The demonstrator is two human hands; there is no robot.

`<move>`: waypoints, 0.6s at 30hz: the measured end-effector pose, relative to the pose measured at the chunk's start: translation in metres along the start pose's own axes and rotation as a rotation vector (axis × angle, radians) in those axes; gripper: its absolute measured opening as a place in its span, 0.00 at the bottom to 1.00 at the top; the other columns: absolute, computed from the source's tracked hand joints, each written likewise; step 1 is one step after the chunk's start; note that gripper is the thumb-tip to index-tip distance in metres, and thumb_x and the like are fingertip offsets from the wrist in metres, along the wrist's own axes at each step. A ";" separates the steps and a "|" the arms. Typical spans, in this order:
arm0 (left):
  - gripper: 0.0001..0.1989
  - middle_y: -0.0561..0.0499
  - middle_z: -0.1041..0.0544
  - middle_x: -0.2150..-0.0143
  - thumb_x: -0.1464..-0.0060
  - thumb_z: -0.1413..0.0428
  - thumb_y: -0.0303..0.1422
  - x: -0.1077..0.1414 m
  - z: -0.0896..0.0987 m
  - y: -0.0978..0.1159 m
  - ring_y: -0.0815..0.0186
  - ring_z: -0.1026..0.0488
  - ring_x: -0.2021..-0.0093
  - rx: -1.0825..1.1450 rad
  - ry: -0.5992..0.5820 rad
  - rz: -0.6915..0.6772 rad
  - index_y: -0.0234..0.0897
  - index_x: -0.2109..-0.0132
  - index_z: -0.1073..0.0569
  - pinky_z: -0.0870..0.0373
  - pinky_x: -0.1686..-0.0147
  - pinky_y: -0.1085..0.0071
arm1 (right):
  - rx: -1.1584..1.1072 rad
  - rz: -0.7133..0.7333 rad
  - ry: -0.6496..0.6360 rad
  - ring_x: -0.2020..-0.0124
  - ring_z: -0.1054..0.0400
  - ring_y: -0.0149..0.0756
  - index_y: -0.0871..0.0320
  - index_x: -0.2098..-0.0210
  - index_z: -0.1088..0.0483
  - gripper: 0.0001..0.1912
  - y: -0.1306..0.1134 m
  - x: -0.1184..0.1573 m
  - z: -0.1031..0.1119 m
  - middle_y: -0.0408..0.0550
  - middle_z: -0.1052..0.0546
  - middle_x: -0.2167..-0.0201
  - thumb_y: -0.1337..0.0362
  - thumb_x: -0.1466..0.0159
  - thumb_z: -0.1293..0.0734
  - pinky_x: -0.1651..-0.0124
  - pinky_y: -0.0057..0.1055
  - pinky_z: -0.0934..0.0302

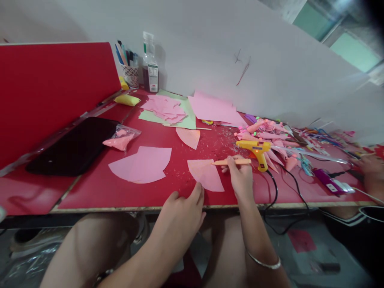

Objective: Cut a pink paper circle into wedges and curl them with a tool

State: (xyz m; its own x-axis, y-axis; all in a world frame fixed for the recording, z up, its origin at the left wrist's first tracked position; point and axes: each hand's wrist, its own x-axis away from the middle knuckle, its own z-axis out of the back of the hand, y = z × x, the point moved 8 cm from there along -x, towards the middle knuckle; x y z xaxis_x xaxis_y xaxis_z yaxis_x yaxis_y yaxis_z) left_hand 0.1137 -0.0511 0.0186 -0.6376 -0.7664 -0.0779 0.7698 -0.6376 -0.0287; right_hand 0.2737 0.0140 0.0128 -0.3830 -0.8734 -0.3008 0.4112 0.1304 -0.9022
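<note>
A pink fan-shaped paper piece (207, 178) lies flat on the red tabletop, its upper part tinted orange. My left hand (183, 210) touches the lower edge of it with stretched fingertips and grips nothing. In my right hand (240, 174) is a light orange marker (220, 162), pinched between thumb and fingers, its tip at the paper's upper right corner. To the left rests a larger pink paper sheet (141, 166) with a curved edge. Farther back is another orange-tinted paper piece (189, 137), near a thin wooden stick (196, 128).
A yellow glue gun (258, 151) lies right of my right hand, its cord hanging over the edge. Behind it are pink paper cones (270, 130). A phone (73, 148), a small bag (123, 138), a bottle (150, 72) and a pen cup (131, 75) stand left. Another person's hand (373, 168) is far right.
</note>
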 end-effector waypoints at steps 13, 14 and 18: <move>0.21 0.39 0.35 0.45 0.45 0.52 0.34 -0.001 -0.004 0.004 0.69 0.29 0.75 -0.034 0.032 -0.038 0.32 0.46 0.36 0.33 0.70 0.67 | -0.275 -0.020 -0.029 0.85 0.37 0.26 0.59 0.75 0.36 0.09 -0.004 0.006 -0.006 0.39 0.32 0.84 0.60 0.42 0.38 0.80 0.22 0.41; 0.21 0.39 0.35 0.44 0.45 0.53 0.34 -0.001 -0.004 0.006 0.69 0.29 0.76 -0.041 0.044 -0.056 0.32 0.45 0.36 0.33 0.70 0.67 | -0.281 -0.038 -0.094 0.85 0.38 0.26 0.59 0.75 0.37 0.10 -0.005 0.009 -0.012 0.38 0.32 0.85 0.60 0.42 0.39 0.82 0.21 0.43; 0.21 0.41 0.36 0.43 0.45 0.53 0.34 0.000 -0.007 0.016 0.69 0.30 0.76 -0.063 0.042 -0.100 0.33 0.45 0.36 0.34 0.72 0.67 | -0.241 -0.084 -0.304 0.86 0.39 0.25 0.58 0.77 0.38 0.11 -0.007 0.017 -0.029 0.39 0.32 0.86 0.59 0.42 0.39 0.84 0.19 0.45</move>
State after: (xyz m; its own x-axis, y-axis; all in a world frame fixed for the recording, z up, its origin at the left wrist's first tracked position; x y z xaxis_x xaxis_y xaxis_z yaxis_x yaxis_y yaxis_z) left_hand 0.1259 -0.0607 0.0107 -0.7109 -0.6942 -0.1128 0.7033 -0.7038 -0.1006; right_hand 0.2405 0.0116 0.0052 -0.1295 -0.9802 -0.1500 0.1688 0.1273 -0.9774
